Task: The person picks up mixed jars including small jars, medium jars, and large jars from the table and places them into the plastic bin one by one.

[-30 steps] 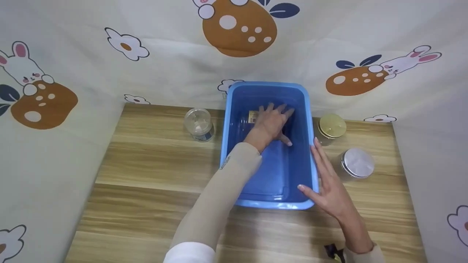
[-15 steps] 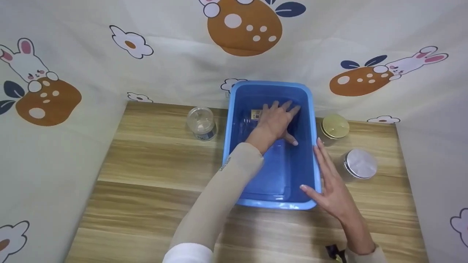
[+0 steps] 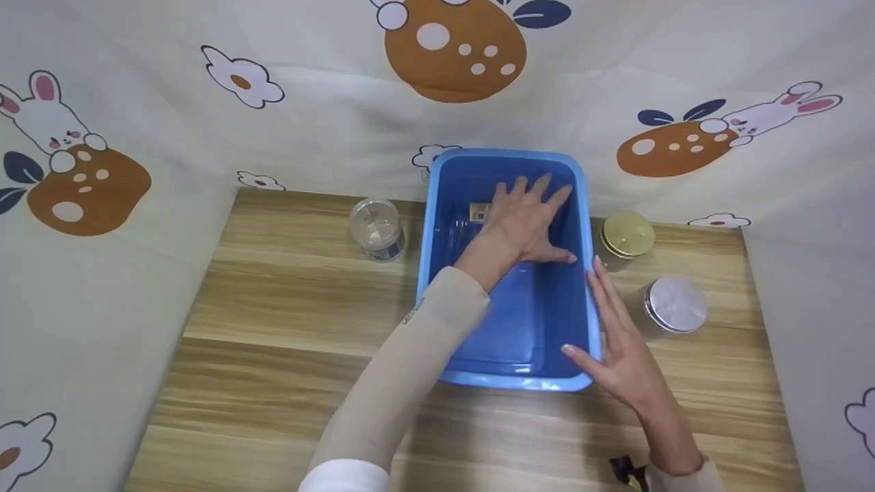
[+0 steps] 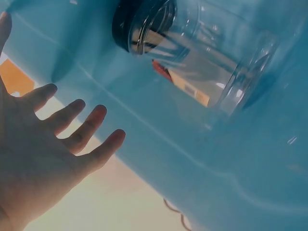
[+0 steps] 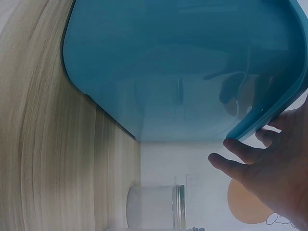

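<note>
A blue plastic tub (image 3: 502,383) stands on the wooden table. My left hand (image 3: 516,225) hovers inside its far half, fingers spread wide and holding nothing. A clear jar (image 4: 207,57) with a dark lid lies on its side in the tub, apart from the left hand in the left wrist view. Through its wall shows a small yellowish label (image 3: 478,212); the left hand and forearm cover most of the jar from above. My right hand (image 3: 622,355) rests on the tub's right rim, straight fingers along the outside and thumb over the inside.
Left of the tub is a clear jar (image 3: 377,230). To its right stand a gold-lidded jar (image 3: 627,236) and a silver-lidded jar (image 3: 673,305). A small dark object (image 3: 623,470) lies beside the right sleeve. A printed curtain (image 3: 328,123) closes off the table's back and sides.
My left hand has shifted slightly right and toward the tub's far end, its fingers and thumb spreading wider. My right hand stays at the rim. The view has shifted slightly.
</note>
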{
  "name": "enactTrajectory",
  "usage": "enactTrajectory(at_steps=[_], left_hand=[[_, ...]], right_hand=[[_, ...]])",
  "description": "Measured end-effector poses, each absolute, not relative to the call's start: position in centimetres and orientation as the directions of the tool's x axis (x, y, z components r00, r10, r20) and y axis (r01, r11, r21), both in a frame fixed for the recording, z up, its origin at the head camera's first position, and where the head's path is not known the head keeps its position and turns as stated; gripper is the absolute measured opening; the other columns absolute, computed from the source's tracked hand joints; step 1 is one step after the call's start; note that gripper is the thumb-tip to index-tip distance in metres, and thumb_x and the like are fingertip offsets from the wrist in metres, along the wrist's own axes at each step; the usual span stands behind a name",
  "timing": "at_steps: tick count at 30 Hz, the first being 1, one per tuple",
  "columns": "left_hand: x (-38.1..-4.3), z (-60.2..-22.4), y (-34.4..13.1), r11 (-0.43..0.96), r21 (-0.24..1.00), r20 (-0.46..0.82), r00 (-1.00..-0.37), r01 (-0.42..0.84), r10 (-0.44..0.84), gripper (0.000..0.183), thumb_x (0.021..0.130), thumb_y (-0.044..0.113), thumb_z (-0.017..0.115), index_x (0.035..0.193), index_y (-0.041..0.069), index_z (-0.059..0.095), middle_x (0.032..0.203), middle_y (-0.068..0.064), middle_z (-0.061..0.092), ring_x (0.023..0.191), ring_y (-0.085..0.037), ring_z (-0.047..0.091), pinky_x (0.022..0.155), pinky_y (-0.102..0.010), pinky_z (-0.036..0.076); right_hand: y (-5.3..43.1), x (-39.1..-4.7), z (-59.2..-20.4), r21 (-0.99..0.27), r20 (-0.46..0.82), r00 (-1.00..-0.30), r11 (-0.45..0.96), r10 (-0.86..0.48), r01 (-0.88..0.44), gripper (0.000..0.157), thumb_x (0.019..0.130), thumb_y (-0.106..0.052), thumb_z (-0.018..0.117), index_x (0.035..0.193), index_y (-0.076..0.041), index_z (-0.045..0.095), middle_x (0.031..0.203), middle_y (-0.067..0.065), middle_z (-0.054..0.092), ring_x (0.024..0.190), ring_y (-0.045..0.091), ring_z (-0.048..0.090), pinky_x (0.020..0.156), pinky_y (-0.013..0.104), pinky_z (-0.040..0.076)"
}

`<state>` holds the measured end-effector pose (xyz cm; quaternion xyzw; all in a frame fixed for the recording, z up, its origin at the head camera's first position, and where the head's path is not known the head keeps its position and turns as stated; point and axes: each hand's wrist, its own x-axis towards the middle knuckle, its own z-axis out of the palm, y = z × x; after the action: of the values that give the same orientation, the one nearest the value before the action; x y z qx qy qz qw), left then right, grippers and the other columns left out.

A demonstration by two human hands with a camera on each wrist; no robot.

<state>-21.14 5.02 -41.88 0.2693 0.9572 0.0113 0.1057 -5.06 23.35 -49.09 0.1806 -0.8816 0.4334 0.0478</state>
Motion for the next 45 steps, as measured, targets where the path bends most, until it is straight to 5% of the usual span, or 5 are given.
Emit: enactTrajectory(at_steps=[19, 45], left_hand=[[-20.1, -39.9, 3.7, 0.862, 0.04, -0.144, -0.851, 0.505, 0.505, 0.11, 0.074, 0.092, 0.034, 0.16, 0.032, 0.001, 0.167, -0.004, 0.005, 0.151, -0.033, 0.016, 0.12, -0.055, 0.014], [-19.6, -37.1, 2.7, 0.858, 0.055, -0.054, -0.856, 0.511, 0.514, 0.112, 0.072, 0.094, 0.034, 0.161, 0.031, 0.007, 0.167, -0.006, 0.01, 0.151, -0.034, 0.011, 0.119, -0.059, 0.013]], right_hand=[[23.4, -5.0, -49.1, -0.758, 0.198, -0.941, 0.566, -0.276, -0.325, 0.104, 0.078, -0.019, 0.079, 0.16, -0.02, 0.016, 0.167, -0.002, 0.005, 0.15, 0.027, 0.017, 0.104, 0.073, 0.031], [23.3, -4.9, -48.8, -0.762, 0.186, -0.946, 0.568, -0.266, -0.31, 0.105, 0.077, -0.02, 0.08, 0.16, -0.021, 0.016, 0.167, -0.004, 0.006, 0.15, 0.023, 0.016, 0.108, 0.069, 0.028]])
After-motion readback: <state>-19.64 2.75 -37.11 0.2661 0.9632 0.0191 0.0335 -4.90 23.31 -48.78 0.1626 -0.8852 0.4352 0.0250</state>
